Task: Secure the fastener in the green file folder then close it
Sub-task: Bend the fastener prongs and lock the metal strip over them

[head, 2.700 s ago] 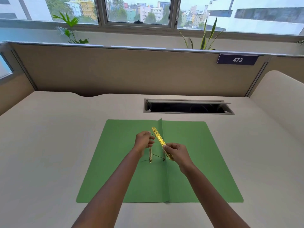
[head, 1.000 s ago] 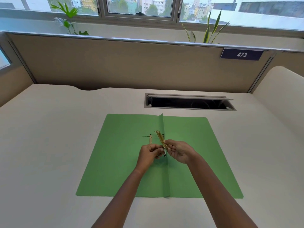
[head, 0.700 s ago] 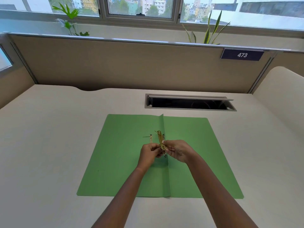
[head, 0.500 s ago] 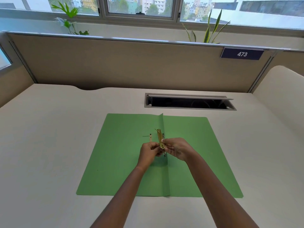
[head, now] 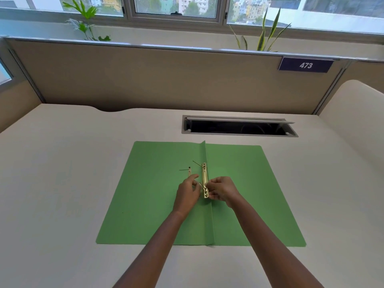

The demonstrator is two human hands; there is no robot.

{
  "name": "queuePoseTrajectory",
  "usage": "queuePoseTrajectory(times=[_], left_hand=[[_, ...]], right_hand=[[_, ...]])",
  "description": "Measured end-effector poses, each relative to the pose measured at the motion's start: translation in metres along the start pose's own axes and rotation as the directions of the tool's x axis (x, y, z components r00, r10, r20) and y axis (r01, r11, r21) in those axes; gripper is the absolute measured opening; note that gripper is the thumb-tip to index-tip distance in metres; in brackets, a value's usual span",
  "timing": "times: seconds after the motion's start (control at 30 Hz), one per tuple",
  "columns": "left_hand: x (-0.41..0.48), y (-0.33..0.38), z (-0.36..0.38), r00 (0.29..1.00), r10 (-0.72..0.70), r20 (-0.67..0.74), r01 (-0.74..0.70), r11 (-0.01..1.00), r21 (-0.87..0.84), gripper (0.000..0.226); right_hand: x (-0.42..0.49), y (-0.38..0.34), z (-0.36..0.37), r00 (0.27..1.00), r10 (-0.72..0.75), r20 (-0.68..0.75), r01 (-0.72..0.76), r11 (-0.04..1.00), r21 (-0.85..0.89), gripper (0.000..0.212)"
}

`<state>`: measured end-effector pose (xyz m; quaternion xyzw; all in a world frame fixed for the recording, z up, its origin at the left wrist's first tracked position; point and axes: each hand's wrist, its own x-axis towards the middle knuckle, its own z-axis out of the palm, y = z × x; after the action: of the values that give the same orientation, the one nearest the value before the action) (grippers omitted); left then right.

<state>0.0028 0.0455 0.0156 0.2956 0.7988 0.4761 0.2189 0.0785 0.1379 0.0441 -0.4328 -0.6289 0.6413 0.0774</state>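
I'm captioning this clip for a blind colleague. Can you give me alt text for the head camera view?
Two bare hands work a gold metal fastener bar at the centre fold of an open green file folder lying flat on a beige desk. The right hand pinches the bar's near end; the left hand is beside it.

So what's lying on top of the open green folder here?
On the green folder, a gold fastener bar lies along the center crease, pinched by the right hand; the left hand is beside it. A smaller gold piece sits left. The hands hide what's beneath them.
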Motion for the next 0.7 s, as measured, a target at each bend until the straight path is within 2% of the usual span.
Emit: queuePoseTrajectory(times=[0.13, 0.27, 0.37, 0.5, 0.7], left_hand=[[0.000, 0.001, 0.002, 0.988, 0.140, 0.059, -0.149, 0.971, 0.187, 0.041], [0.005, -0.001, 0.002, 0.974, 0.166, 0.154, -0.203, 0.942, 0.266, 0.041], [0.009, -0.001, 0.002, 0.960, 0.157, 0.230, -0.233, 0.906, 0.353, 0.043], [0.009, -0.001, 0.003, 0.956, 0.155, 0.250, -0.252, 0.868, 0.427, 0.042], [0.012, 0.010, 0.005, 0.926, 0.159, 0.343, -0.347, 0.716, 0.606, 0.033]], right_hand=[[0.002, 0.008, 0.000, 1.000, -0.012, -0.009, 0.012, 1.000, -0.011, 0.022], [0.002, 0.010, -0.004, 1.000, -0.017, 0.001, 0.017, 0.999, -0.043, 0.022], [0.003, 0.011, -0.007, 0.998, -0.041, -0.047, 0.037, 0.996, -0.084, 0.025], [0.011, 0.008, -0.006, 0.966, -0.183, -0.180, 0.123, 0.945, -0.304, 0.007], [0.025, -0.004, -0.001, 0.880, -0.410, -0.238, 0.250, 0.828, -0.503, 0.018]])
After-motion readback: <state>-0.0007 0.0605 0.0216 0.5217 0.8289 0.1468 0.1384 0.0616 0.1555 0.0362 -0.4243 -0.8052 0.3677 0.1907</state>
